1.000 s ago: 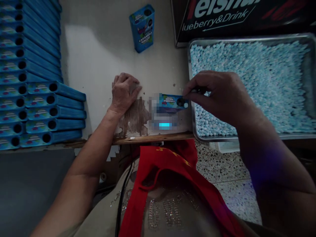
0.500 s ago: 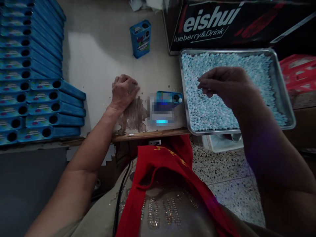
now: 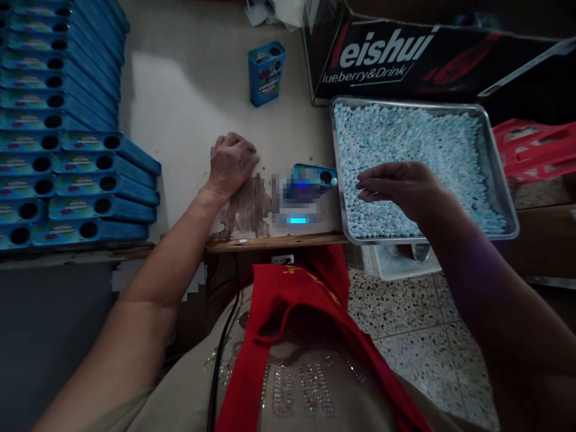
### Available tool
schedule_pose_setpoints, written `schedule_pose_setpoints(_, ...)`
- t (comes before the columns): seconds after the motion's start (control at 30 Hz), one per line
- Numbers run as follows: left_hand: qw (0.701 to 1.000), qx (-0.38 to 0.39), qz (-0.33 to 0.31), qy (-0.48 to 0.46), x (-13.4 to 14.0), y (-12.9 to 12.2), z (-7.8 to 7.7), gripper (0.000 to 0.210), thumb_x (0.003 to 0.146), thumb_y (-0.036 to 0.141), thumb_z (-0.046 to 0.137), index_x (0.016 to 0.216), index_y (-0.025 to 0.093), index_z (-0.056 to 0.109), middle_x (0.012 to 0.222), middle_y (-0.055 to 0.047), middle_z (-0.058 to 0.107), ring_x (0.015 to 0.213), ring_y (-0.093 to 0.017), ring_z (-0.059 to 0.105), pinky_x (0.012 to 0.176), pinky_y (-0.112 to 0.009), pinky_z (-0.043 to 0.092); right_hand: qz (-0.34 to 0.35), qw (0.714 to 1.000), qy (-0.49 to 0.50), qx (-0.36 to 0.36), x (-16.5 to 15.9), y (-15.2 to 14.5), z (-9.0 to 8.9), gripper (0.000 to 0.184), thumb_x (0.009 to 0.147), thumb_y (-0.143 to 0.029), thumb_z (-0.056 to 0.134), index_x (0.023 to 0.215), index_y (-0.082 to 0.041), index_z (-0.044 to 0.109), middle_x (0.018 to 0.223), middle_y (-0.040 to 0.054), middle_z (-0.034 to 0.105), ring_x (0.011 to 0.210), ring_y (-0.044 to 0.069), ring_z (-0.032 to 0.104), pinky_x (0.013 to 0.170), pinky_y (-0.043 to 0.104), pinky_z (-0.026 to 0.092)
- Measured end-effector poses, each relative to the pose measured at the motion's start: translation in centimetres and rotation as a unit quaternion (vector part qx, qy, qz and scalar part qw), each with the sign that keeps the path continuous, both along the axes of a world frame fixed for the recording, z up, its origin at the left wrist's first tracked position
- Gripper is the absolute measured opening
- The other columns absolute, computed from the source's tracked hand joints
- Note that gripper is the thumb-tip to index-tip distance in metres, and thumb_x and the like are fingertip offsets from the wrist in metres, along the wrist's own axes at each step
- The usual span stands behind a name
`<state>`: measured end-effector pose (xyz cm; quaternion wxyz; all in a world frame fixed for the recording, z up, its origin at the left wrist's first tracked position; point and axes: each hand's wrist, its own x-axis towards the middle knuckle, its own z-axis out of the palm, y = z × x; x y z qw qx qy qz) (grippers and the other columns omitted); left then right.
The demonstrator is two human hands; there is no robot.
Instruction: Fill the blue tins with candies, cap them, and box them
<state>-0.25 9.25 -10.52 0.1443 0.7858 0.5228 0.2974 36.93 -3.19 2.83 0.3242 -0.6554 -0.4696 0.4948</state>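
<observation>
My left hand (image 3: 231, 161) rests on the worn table, its fingers loosely curled in and nothing visible in them. Over the shallow metal tray (image 3: 427, 240) hangs my right hand (image 3: 393, 183), fingers stretched to the left and nothing seen between them. Small pale blue candies (image 3: 382, 135) fill the tray. Between the hands, a blue candy box (image 3: 310, 175) with a round dark opening lies on a blurred-out device (image 3: 281, 213) with a glowing cyan display. One pale candy (image 3: 333, 181) is at the opening's edge. Another blue box (image 3: 264, 78), labelled "Caramelo Macizo", stands farther back.
Several blue boxes (image 3: 103, 180) are stacked at the left, openings facing me. A black carton (image 3: 382, 66) stands behind the tray. Red openwork plastic (image 3: 531, 144) is at the right. A white container (image 3: 396, 267) sits below the tray. The table's wooden edge (image 3: 279, 240) runs in front of me.
My right hand has moved down over the tray, and its pinched fingers have stretched out. My left hand stays on the table. The whole view has shifted slightly.
</observation>
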Motion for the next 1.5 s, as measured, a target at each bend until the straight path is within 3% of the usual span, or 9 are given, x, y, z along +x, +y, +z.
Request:
schedule_pose_setpoints(0.17, 1.000, 0.001, 0.008, -0.021, 0.2, -0.1, -0.2, 0.018, 0.096, 0.035, 0.076, 0.108, 0.023, 0.076, 0.126, -0.011, 0.074, 0.125, -0.033, 0.062, 0.122, -0.053, 0.047, 0.109, 0.987, -0.105, 0.053, -1.7, 0.4, 2.2, 0.021, 0.085, -0.041, 0.092, 0.095, -0.024, 0.085, 0.077, 0.0043, 0.076, 0.074, 0.021, 0.071, 0.076, 0.038, 0.063)
schedule_pose_setpoints(0.33, 0.998, -0.004, 0.007, -0.058, 0.3, 0.2, -0.6, 0.017, 0.092, 0.034, 0.079, 0.105, 0.023, 0.076, 0.123, -0.011, 0.073, 0.126, -0.035, 0.062, 0.123, -0.054, 0.046, 0.117, 0.984, -0.101, 0.093, -3.2, 0.2, 4.1, 0.016, 0.085, -0.038, 0.089, 0.093, -0.024, 0.085, 0.075, 0.0013, 0.074, 0.068, 0.018, 0.067, 0.066, 0.034, 0.058)
schedule_pose_setpoints(0.63, 0.999, -0.012, 0.000, -0.049, 0.3, 0.1, -0.2, 0.013, 0.093, 0.032, 0.077, 0.104, 0.024, 0.075, 0.127, -0.011, 0.072, 0.130, -0.035, 0.062, 0.123, -0.056, 0.044, 0.110, 0.982, -0.119, 0.099, -2.6, -0.5, 2.5, 0.020, 0.084, -0.044, 0.092, 0.090, -0.027, 0.084, 0.073, 0.0008, 0.074, 0.066, 0.018, 0.065, 0.061, 0.032, 0.055)
schedule_pose_setpoints(0.8, 0.999, -0.009, -0.010, -0.039, 0.2, 0.8, -1.1, 0.016, 0.094, 0.033, 0.080, 0.108, 0.025, 0.077, 0.126, -0.010, 0.074, 0.126, -0.033, 0.061, 0.123, -0.056, 0.042, 0.124, 0.971, -0.165, 0.120, -2.5, -0.4, 2.0, 0.017, 0.090, -0.041, 0.081, 0.097, -0.026, 0.084, 0.078, 0.0018, 0.075, 0.070, 0.020, 0.065, 0.070, 0.036, 0.057)
schedule_pose_setpoints(1.0, 0.997, 0.015, -0.043, -0.068, -1.0, 0.7, -0.4, 0.038, 0.103, 0.064, 0.074, 0.105, 0.027, 0.078, 0.117, -0.008, 0.080, 0.117, -0.028, 0.068, 0.119, -0.052, 0.048, 0.101, 0.904, -0.336, 0.244, -1.0, 0.9, -0.4, 0.011, 0.084, -0.024, 0.077, 0.090, -0.031, 0.084, 0.106, 0.0067, 0.081, 0.105, 0.031, 0.074, 0.109, 0.054, 0.055)
schedule_pose_setpoints(1.1, 0.992, 0.025, -0.094, -0.080, -1.1, -1.6, 1.8, 0.051, 0.104, 0.076, 0.064, 0.118, 0.028, 0.077, 0.129, -0.009, 0.082, 0.125, -0.030, 0.072, 0.121, -0.052, 0.050, 0.042, 0.937, -0.244, 0.248, -0.8, 2.0, -2.0, 0.007, 0.086, -0.027, 0.078, 0.091, -0.029, 0.083, 0.107, 0.0069, 0.081, 0.108, 0.031, 0.075, 0.102, 0.050, 0.059)
schedule_pose_setpoints(1.2, 0.987, 0.020, -0.127, -0.096, 0.6, -4.9, 3.5, 0.066, 0.090, 0.079, 0.081, 0.131, 0.028, 0.076, 0.140, -0.012, 0.080, 0.134, -0.034, 0.071, 0.122, -0.054, 0.053, -0.012, 0.959, -0.153, 0.237, -1.1, 3.5, -3.0, 0.004, 0.087, -0.028, 0.078, 0.090, -0.026, 0.081, 0.095, 0.0044, 0.080, 0.094, 0.025, 0.075, 0.090, 0.040, 0.061)
schedule_pose_setpoints(1.33, 0.985, -0.064, -0.077, -0.140, 4.5, -8.1, 3.7, 0.059, 0.082, 0.061, 0.096, 0.129, 0.031, 0.077, 0.127, -0.009, 0.083, 0.120, -0.034, 0.078, 0.109, -0.052, 0.063, -0.056, 0.971, -0.072, 0.219, -1.1, 4.9, -3.5, 0.002, 0.087, -0.020, 0.078, 0.087, -0.022, 0.079, 0.076, 0.0005, 0.073, 0.069, 0.016, 0.066, 0.068, 0.029, 0.054)
schedule_pose_setpoints(1.5, 0.977, -0.087, -0.075, -0.180, 8.0, -6.1, 6.0, 0.037, 0.093, 0.041, 0.087, 0.126, 0.029, 0.075, 0.119, -0.006, 0.084, 0.105, -0.029, 0.080, 0.096, -0.046, 0.066, -0.047, 0.978, 0.176, 0.106, -0.8, 4.7, -3.6, 0.028, 0.102, -0.047, 0.080, 0.093, -0.022, 0.074, 0.074, 0.0003, 0.072, 0.051, 0.010, 0.057, 0.046, 0.020, 0.039)
